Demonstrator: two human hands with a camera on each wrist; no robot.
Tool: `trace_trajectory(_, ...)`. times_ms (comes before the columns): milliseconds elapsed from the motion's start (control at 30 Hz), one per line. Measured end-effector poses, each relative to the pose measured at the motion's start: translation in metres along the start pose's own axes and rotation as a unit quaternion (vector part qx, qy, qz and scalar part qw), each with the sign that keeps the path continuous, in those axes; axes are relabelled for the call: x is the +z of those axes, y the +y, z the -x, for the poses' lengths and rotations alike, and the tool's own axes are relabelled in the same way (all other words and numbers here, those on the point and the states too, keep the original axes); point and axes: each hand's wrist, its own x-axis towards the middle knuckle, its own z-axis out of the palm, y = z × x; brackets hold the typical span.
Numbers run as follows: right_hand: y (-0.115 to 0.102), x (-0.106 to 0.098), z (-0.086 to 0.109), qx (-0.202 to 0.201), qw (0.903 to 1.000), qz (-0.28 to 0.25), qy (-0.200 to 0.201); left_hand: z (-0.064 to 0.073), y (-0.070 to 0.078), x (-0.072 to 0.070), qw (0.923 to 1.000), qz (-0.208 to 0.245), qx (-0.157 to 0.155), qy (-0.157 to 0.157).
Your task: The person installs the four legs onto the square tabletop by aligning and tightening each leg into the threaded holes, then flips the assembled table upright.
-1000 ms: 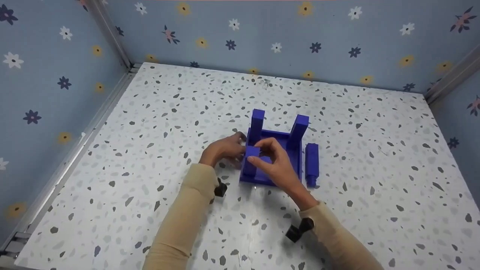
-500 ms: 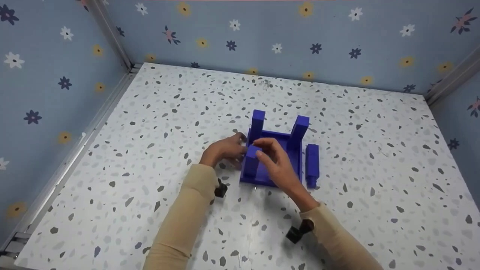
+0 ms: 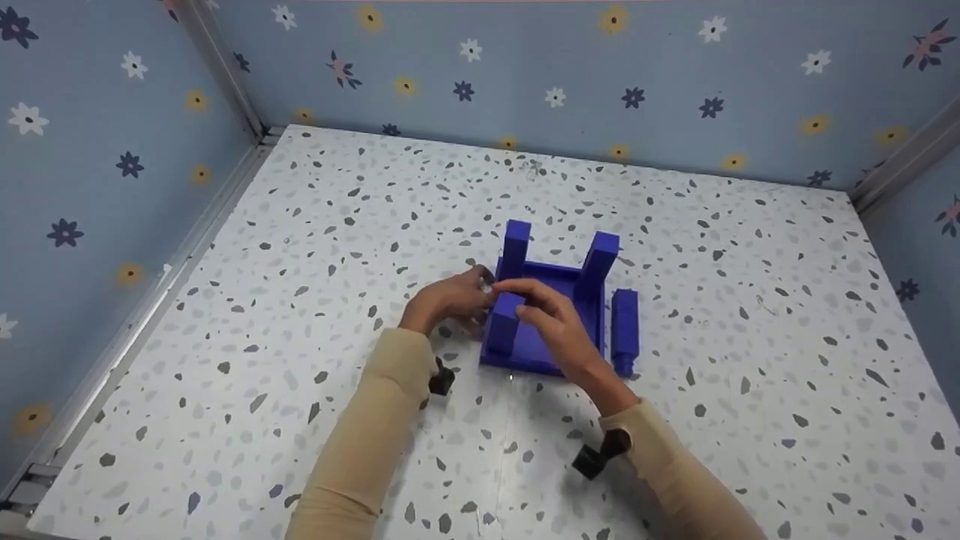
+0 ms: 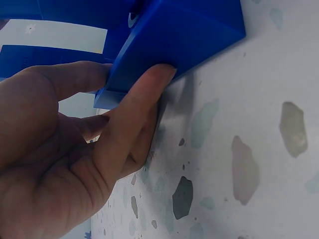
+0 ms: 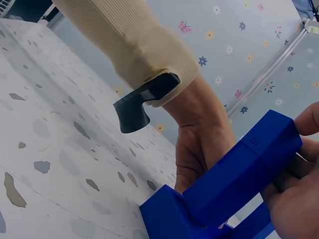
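A blue-purple toy table lies upside down, its tabletop (image 3: 540, 356) flat on the work surface with three legs pointing up. My right hand (image 3: 561, 326) pinches the front-left table leg (image 3: 502, 334) near its top, thumb on the right side and index finger reaching behind. In the right wrist view that leg (image 5: 239, 174) rises from the tabletop's corner. My left hand (image 3: 450, 296) holds the tabletop's left edge; the left wrist view shows fingertips against its side wall (image 4: 164, 45). The back-left leg (image 3: 514, 247) and back-right leg (image 3: 600, 259) stand upright.
A loose leg (image 3: 625, 322) with a narrow peg end lies just right of the tabletop. The speckled white work surface (image 3: 360, 225) is bounded by flowered blue panels (image 3: 540, 67) at the back and sides. Black camera mounts (image 3: 600, 454) sit on both wrists.
The right thumb has shifted from the front of the leg to its right side, and the index finger has reached farther left behind it. The leg's top has turned slightly. The left hand stays put.
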Motion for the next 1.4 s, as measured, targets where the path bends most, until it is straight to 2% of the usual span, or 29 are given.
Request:
trace_trajectory(167,0.001,0.001,0.000,-0.004,0.9998,-0.018,0.001,0.000,-0.001,0.001,0.9999,0.016,0.001,-0.004)
trace_trajectory(433,0.004,0.000,0.003,-0.007,0.9998,0.008,0.020,0.000,-0.001,0.001,0.9997,-0.011,-0.021,0.006)
trace_trajectory(667,0.007,0.001,0.004,-0.029,0.9975,0.047,0.043,-0.002,-0.001,0.001,0.9991,-0.028,-0.030,0.006)
trace_trajectory(1033,0.011,0.004,0.004,-0.045,0.9922,0.086,0.078,-0.001,0.000,-0.001,0.9994,-0.026,-0.022,0.005)
trace_trajectory(1267,-0.013,0.015,0.008,-0.032,0.9910,0.090,0.094,0.000,0.000,-0.001,0.9992,-0.038,-0.007,0.008)
trace_trajectory(1400,-0.003,0.011,0.007,-0.030,0.9915,0.089,0.090,0.000,0.000,0.000,0.9991,-0.040,-0.011,0.008)
